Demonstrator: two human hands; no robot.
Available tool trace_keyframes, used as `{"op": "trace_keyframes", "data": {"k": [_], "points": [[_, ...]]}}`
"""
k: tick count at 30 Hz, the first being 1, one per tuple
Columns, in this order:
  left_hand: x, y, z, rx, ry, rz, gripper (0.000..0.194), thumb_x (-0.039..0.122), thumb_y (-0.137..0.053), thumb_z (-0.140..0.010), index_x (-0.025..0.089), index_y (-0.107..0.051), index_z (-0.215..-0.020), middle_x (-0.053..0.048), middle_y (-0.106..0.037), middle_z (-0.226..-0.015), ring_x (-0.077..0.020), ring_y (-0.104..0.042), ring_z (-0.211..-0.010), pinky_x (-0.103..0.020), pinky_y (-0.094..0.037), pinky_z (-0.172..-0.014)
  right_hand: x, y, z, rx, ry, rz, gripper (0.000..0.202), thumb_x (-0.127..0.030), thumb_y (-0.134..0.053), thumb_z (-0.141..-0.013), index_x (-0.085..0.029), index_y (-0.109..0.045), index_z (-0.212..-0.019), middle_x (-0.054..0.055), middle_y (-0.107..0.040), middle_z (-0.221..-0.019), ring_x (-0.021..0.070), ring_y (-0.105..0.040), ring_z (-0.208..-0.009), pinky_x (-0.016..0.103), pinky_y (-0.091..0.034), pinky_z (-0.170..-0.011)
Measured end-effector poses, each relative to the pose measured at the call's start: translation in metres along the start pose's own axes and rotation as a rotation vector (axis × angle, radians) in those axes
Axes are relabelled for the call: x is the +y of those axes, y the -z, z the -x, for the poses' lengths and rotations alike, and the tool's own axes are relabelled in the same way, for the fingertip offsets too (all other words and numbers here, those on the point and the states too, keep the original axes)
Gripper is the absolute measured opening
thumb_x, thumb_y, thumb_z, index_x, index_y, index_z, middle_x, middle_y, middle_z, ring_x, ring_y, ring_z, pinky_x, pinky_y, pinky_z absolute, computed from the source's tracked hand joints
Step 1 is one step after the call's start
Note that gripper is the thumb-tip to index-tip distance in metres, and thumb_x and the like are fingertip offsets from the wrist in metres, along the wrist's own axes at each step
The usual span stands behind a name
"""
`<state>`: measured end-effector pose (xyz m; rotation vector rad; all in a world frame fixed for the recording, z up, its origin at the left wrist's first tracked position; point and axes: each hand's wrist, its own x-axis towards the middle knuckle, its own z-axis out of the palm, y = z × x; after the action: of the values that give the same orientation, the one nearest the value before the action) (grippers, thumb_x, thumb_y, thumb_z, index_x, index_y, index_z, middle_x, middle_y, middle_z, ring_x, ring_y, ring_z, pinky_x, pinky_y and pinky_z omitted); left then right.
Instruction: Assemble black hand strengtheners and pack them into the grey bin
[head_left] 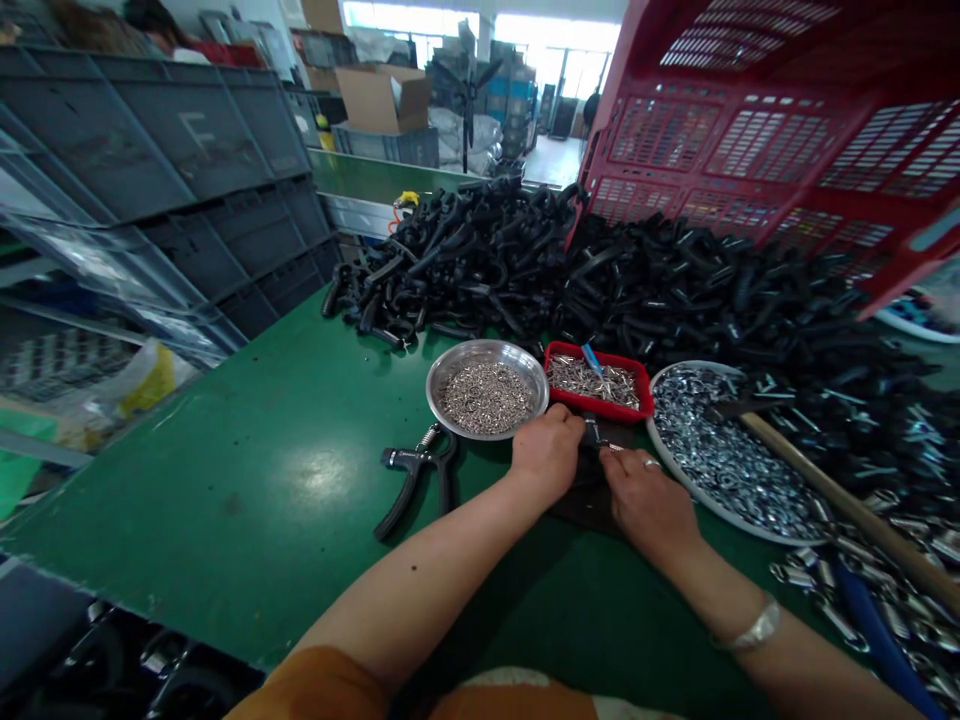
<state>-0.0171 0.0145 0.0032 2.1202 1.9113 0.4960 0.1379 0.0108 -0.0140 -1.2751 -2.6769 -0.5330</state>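
My left hand (551,450) is closed on a black hand-grip part (592,430), most of it hidden behind my fingers. From the right, my right hand (651,498), with a ring on one finger, pinches the same part where a small bit of shiny metal shows. Both hands are over a dark plate (589,508) on the bench. An assembled hand grip exerciser (420,465) with a spring lies left of my left hand. Just beyond my hands are a steel bowl (433,385) of tiny metal pieces and a red tray (637,412) of metal pins.
Black handles (480,260) are heaped across the back of the green bench (270,460). To the right are a round tray (660,430) of metal pieces, a hammer (840,490) and loose springs (825,590). A red crate (720,140) leans behind; grey crates (172,140) stand left.
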Motion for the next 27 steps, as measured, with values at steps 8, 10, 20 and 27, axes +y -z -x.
{"op": "trace_keyframes", "data": {"k": [8,10,20,27], "points": [[0.009,-0.01,-0.016,-0.052,-0.163,0.059,0.024,0.025,-0.039,-0.086,0.026,-0.062,-0.093,0.0,-0.051,-0.105,-0.013,-0.054,-0.088,-0.024,-0.045,-0.074,0.013,-0.022,0.028,0.084,-0.059,-0.29,0.037,-0.02,-0.038,-0.084,-0.012,-0.05,-0.118,0.015,-0.054,-0.105,0.0245,-0.049,-0.093,0.039,-0.045,-0.076],[0.009,-0.011,-0.018,-0.058,-0.165,0.024,0.023,0.024,-0.04,-0.085,0.026,-0.062,-0.094,0.0,-0.051,-0.105,-0.0129,-0.054,-0.089,-0.024,-0.045,-0.075,0.014,-0.024,0.03,0.085,-0.063,-0.324,0.037,-0.021,-0.039,-0.084,-0.012,-0.049,-0.118,0.015,-0.054,-0.107,0.0242,-0.048,-0.095,0.04,-0.045,-0.078],[0.015,-0.009,-0.023,-0.086,-0.164,-0.033,0.02,0.024,-0.044,-0.083,0.024,-0.062,-0.093,-0.001,-0.053,-0.099,-0.0123,-0.055,-0.086,-0.023,-0.045,-0.076,0.016,-0.027,0.032,0.106,-0.097,-0.384,0.036,-0.02,-0.04,-0.083,-0.01,-0.052,-0.115,0.015,-0.055,-0.106,0.0229,-0.049,-0.094,0.039,-0.043,-0.081],[0.016,-0.015,-0.019,-0.105,-0.178,-0.09,0.024,0.025,-0.036,-0.086,0.024,-0.059,-0.096,-0.003,-0.049,-0.098,-0.0123,-0.057,-0.078,-0.024,-0.047,-0.071,0.017,-0.028,0.034,0.119,-0.093,-0.418,0.037,-0.018,-0.039,-0.083,-0.01,-0.051,-0.117,0.014,-0.055,-0.107,0.0229,-0.047,-0.095,0.038,-0.043,-0.081]]}}
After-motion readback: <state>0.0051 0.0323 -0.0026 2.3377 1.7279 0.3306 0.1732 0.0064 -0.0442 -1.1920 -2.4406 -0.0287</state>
